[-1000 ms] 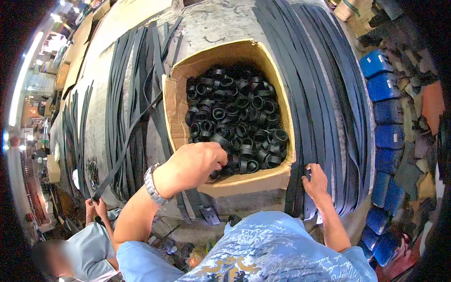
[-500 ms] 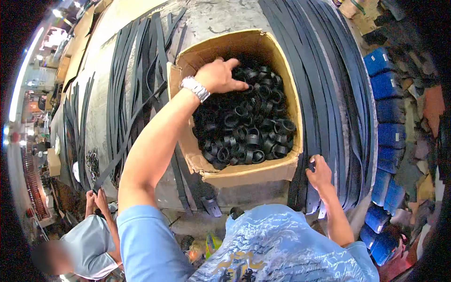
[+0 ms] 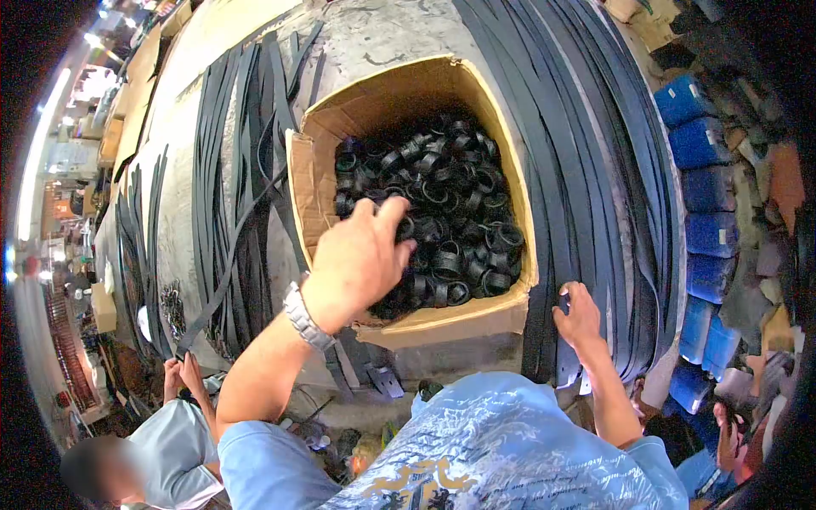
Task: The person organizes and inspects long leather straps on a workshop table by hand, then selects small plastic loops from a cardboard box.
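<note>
A cardboard box (image 3: 425, 333) on the table holds a heap of small black belt loops (image 3: 446, 259). My left hand (image 3: 361, 255), with a metal-banded watch on the wrist, reaches over the box's near left side. Its fingers are apart, tips right over the loops, with nothing seen between them. To the right of the box, my right hand (image 3: 580, 316) rests by the long black belt straps (image 3: 586, 187). Thumb and forefinger are curled together there around a small dark thing; I cannot tell what it is.
More black straps (image 3: 225, 170) lie lengthwise left of the box. At the lower left another person (image 3: 166, 442) handles a strap end. Blue bundles (image 3: 707, 187) line the table's right side. Another person's hand (image 3: 727, 433) shows at the lower right.
My left hand has drawn back from the far left of the box toward its near left corner. The right hand stays almost in place. A hand has come into view at lower right.
</note>
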A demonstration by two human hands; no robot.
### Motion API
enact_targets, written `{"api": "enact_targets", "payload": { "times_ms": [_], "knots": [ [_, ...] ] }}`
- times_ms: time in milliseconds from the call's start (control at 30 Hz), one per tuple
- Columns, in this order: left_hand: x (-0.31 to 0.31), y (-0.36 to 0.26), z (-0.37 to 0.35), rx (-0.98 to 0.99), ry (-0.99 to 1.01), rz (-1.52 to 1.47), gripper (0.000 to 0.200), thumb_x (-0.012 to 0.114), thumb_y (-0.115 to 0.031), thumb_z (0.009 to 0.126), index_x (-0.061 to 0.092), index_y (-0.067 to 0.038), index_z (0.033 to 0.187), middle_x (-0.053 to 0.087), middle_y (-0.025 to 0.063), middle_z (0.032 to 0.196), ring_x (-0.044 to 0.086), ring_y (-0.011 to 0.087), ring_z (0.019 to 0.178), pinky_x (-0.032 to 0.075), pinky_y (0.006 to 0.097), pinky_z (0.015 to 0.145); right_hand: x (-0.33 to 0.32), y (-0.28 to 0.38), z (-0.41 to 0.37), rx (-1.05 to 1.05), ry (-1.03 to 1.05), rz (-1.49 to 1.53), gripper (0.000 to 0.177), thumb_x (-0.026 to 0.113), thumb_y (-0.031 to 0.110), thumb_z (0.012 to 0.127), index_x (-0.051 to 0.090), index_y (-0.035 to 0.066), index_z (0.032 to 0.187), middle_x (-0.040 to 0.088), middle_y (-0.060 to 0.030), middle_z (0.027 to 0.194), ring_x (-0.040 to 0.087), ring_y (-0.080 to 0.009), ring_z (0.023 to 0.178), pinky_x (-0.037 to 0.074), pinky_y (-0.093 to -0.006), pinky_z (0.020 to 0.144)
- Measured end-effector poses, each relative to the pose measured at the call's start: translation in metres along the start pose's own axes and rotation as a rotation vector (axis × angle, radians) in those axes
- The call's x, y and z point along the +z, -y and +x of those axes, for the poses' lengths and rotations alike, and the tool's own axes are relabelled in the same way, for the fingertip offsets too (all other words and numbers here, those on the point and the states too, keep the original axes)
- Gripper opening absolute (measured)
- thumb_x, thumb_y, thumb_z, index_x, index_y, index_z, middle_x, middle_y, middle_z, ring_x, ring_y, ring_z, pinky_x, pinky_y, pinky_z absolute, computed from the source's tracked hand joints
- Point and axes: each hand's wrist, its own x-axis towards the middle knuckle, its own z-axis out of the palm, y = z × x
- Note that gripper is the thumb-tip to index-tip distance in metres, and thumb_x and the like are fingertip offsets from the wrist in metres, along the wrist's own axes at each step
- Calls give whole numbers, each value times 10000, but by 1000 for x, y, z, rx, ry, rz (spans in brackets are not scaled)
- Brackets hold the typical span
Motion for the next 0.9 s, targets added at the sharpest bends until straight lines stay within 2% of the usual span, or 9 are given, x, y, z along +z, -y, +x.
{"api": "enact_targets", "payload": {
  "times_ms": [167,200,300,333,433,600,700,833,900],
  "knots": [
    [-2,33,18,-5,-31,72,502,688,-360,852,543,-124,1271,607,195,1015,630,399,945,519,488,823,1,1,-2,-26,-21,21,367,696,115,751,492,75,1053,548,-162,996,559,-399,991,465,-474,817],
    [-5,34,20,-37,11,51,593,728,-432,808,557,-110,1275,571,206,1163,625,407,979,514,498,849,1,0,-2,-24,-24,29,364,694,115,752,492,75,1053,548,-163,997,559,-400,993,464,-475,815],
    [-7,27,19,5,-153,171,681,761,-500,746,580,-88,1257,502,207,1304,616,410,1023,510,513,864,2,1,-2,-13,-26,10,370,692,125,756,490,78,1061,549,-163,1001,560,-399,997,464,-477,816],
    [-10,19,22,-29,-166,219,660,793,-508,696,610,-99,1180,489,158,1308,591,369,1076,515,460,849,2,2,-2,-10,-23,3,374,694,128,756,490,80,1066,549,-162,1003,560,-397,999,464,-476,817],
    [-16,15,32,66,-252,293,636,792,-496,695,626,-84,1150,501,171,1319,592,363,1046,503,467,861,2,1,-1,3,-12,-14,387,697,138,754,489,85,1076,551,-160,1006,562,-395,1001,466,-475,820],
    [4,10,50,329,-270,115,363,749,-294,785,640,-97,1071,627,110,1063,603,306,1016,501,438,799,5,-1,-2,-8,-33,-19,382,699,139,754,493,94,1073,553,-157,1009,563,-396,1000,467,-478,820],
    [25,18,74,287,-221,177,311,725,-284,807,658,-84,1036,656,121,949,634,318,931,509,436,777,3,0,0,-9,-29,-2,365,705,141,761,505,96,1063,559,-155,1016,566,-392,1007,470,-481,821],
    [11,33,80,213,-225,-495,197,656,-246,893,659,-50,872,661,121,791,659,250,813,505,369,738,-2,6,-2,36,-10,14,361,720,132,762,518,91,1058,567,-157,1027,571,-387,1015,470,-477,831],
    [-4,38,77,36,83,-875,201,590,-243,972,624,-51,919,637,32,839,594,135,793,477,281,735,-3,9,-2,43,-16,-10,367,727,125,759,522,90,1062,570,-156,1028,572,-385,1015,469,-473,837]
  ]
}}
